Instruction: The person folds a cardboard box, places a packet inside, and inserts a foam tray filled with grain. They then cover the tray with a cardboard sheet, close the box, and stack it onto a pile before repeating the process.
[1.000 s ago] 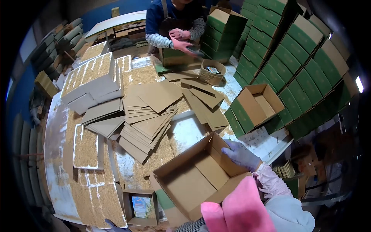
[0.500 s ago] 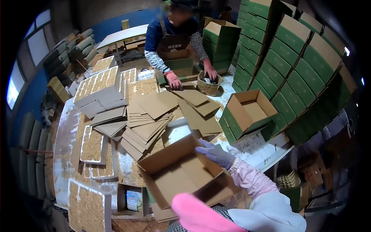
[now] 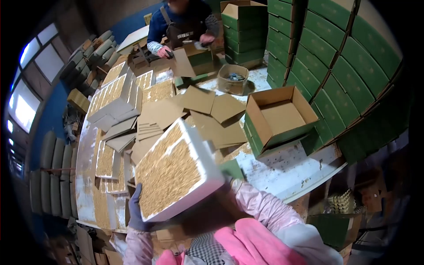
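A white foam tray [image 3: 210, 165], packed with tan, grainy-looking material, is held tilted in front of me. My left hand [image 3: 136, 210], in a grey-purple glove, grips its near left edge, with the thumb up along the side. My right hand [image 3: 229, 183] is mostly hidden behind the tray's right corner, so its fingers do not show. Under the tray, in shadow, lies brown cardboard [image 3: 194, 226]; the tray covers most of it. Flat cardboard sheets [image 3: 161, 112] lie spread on the table just beyond the tray.
Across the table a co-worker [image 3: 179, 26] holds a cardboard sheet [image 3: 182, 64]. An open green carton [image 3: 282, 117] and a round tub [image 3: 232, 79] stand at right centre. Green cartons [image 3: 340, 84] are stacked high at right. More filled foam trays [image 3: 112, 99] sit at left.
The foam tray has come up from the front left and moved right, over where the open box was. My left hand now shows on it. The co-worker's hand has left the tub.
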`<action>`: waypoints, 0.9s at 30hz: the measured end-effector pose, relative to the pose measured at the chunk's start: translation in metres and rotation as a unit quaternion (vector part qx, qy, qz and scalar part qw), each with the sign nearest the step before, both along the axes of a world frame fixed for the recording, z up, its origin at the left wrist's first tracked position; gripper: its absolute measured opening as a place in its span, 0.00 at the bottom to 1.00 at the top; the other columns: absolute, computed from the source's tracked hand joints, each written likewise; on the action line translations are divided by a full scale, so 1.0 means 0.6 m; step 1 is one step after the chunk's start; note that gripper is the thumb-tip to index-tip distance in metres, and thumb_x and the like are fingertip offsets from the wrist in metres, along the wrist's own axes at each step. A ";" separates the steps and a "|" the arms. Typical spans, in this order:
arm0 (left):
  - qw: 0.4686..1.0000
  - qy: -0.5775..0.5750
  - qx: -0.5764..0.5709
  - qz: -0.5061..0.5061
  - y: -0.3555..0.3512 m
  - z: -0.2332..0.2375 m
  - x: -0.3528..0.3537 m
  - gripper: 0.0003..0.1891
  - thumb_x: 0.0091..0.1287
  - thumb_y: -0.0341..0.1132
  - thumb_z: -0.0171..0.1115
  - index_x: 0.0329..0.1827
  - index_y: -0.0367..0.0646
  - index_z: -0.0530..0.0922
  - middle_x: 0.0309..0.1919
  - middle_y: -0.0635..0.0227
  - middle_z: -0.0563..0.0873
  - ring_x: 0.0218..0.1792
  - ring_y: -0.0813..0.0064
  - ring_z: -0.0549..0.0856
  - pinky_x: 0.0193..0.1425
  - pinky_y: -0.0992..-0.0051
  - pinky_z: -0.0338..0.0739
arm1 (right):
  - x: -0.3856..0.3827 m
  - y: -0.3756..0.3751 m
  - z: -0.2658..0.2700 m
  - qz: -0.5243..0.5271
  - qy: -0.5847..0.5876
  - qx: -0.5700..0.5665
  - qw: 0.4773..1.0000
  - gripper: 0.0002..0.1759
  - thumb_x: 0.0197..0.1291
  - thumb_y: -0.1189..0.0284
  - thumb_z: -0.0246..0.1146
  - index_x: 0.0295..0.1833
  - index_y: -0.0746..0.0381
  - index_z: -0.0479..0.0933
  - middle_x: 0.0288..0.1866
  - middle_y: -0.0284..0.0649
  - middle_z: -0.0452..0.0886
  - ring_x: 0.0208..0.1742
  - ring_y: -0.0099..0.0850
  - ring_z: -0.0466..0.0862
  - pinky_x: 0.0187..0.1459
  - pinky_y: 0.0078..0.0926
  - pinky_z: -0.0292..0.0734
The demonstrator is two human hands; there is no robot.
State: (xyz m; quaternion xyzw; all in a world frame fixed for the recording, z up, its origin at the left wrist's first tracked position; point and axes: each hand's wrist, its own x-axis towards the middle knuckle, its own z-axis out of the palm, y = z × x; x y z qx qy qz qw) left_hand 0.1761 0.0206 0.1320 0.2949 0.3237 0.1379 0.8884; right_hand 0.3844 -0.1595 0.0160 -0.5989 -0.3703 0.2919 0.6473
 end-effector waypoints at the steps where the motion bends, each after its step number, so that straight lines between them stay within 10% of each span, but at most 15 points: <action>1: 0.999 0.011 0.045 -0.001 0.001 0.001 -0.005 0.28 0.72 0.45 0.58 0.66 0.32 0.70 0.60 0.50 0.80 0.53 0.56 0.85 0.60 0.61 0.81 | 0.001 0.006 0.012 -0.015 -0.004 -0.003 1.000 0.25 0.68 0.64 0.54 0.62 0.71 0.69 0.52 0.53 0.80 0.56 0.43 0.80 0.58 0.33 0.73; 4: 0.996 0.050 0.076 -0.003 0.023 -0.006 -0.051 0.30 0.72 0.47 0.57 0.69 0.34 0.67 0.60 0.51 0.80 0.55 0.57 0.84 0.60 0.60 0.81 | 0.005 0.018 0.050 -0.027 0.048 -0.082 0.995 0.26 0.59 0.72 0.52 0.60 0.79 0.66 0.55 0.69 0.75 0.61 0.58 0.75 0.63 0.40 0.69; 6: 0.976 0.098 0.190 -0.034 0.020 0.005 -0.072 0.31 0.73 0.51 0.54 0.69 0.35 0.68 0.58 0.54 0.81 0.55 0.60 0.84 0.61 0.62 0.80 | -0.005 0.017 0.032 -0.089 -0.128 -0.059 0.986 0.28 0.66 0.72 0.51 0.70 0.74 0.60 0.59 0.63 0.76 0.57 0.50 0.79 0.60 0.37 0.73; 13: 0.924 0.205 0.319 -0.049 0.006 -0.054 -0.054 0.36 0.67 0.37 0.65 0.75 0.41 0.58 0.59 0.62 0.77 0.56 0.70 0.78 0.58 0.71 0.75 | 0.073 0.025 -0.025 -0.020 -0.024 -0.122 0.992 0.38 0.70 0.57 0.56 0.71 0.76 0.56 0.66 0.64 0.68 0.68 0.54 0.69 0.67 0.42 0.65; 18: 0.754 0.345 0.541 -0.141 0.013 -0.054 -0.042 0.37 0.61 0.34 0.67 0.72 0.32 0.60 0.59 0.50 0.79 0.57 0.62 0.81 0.61 0.68 0.75 | 0.232 0.083 -0.135 -0.273 -0.240 -0.514 0.777 0.66 0.53 0.31 0.59 0.75 0.78 0.48 0.76 0.71 0.51 0.77 0.64 0.51 0.73 0.62 0.44; 21: 0.627 0.341 0.689 -0.128 0.015 -0.068 -0.052 0.40 0.57 0.33 0.70 0.73 0.33 0.62 0.61 0.40 0.77 0.62 0.48 0.78 0.66 0.61 0.73 | 0.263 0.103 -0.180 -0.188 -0.189 -0.590 0.762 0.64 0.51 0.35 0.62 0.75 0.77 0.49 0.76 0.69 0.51 0.78 0.61 0.51 0.74 0.59 0.44; 24: 0.473 0.245 0.846 0.005 0.010 -0.015 -0.046 0.27 0.59 0.31 0.69 0.63 0.36 0.75 0.55 0.50 0.83 0.57 0.51 0.82 0.63 0.60 0.76 | 0.258 0.111 -0.245 -0.247 -0.316 -0.591 0.699 0.47 0.54 0.48 0.61 0.70 0.72 0.60 0.67 0.63 0.67 0.68 0.54 0.68 0.67 0.55 0.60; 25: 0.471 0.219 0.847 0.112 0.027 -0.011 -0.063 0.20 0.63 0.31 0.67 0.57 0.36 0.79 0.49 0.53 0.86 0.50 0.55 0.86 0.56 0.63 0.80 | 0.260 0.106 -0.272 -0.253 -0.411 -0.581 0.655 0.38 0.58 0.54 0.58 0.66 0.70 0.65 0.59 0.58 0.73 0.59 0.49 0.75 0.58 0.52 0.70; 26: 0.586 0.283 0.738 0.177 0.034 0.022 -0.085 0.12 0.65 0.31 0.65 0.50 0.35 0.83 0.43 0.56 0.88 0.42 0.66 0.87 0.48 0.71 0.81 | 0.266 0.105 -0.282 -0.253 -0.522 -0.559 0.593 0.30 0.62 0.59 0.55 0.62 0.71 0.67 0.53 0.54 0.78 0.51 0.46 0.80 0.47 0.42 0.78; 27: 0.661 0.283 0.647 0.255 0.077 0.015 -0.130 0.10 0.69 0.31 0.65 0.47 0.34 0.83 0.38 0.66 0.88 0.38 0.79 0.84 0.44 0.79 0.79 | 0.289 0.094 -0.285 -0.215 -0.498 -0.531 0.651 0.22 0.63 0.64 0.54 0.56 0.69 0.72 0.43 0.49 0.82 0.42 0.41 0.84 0.37 0.36 0.81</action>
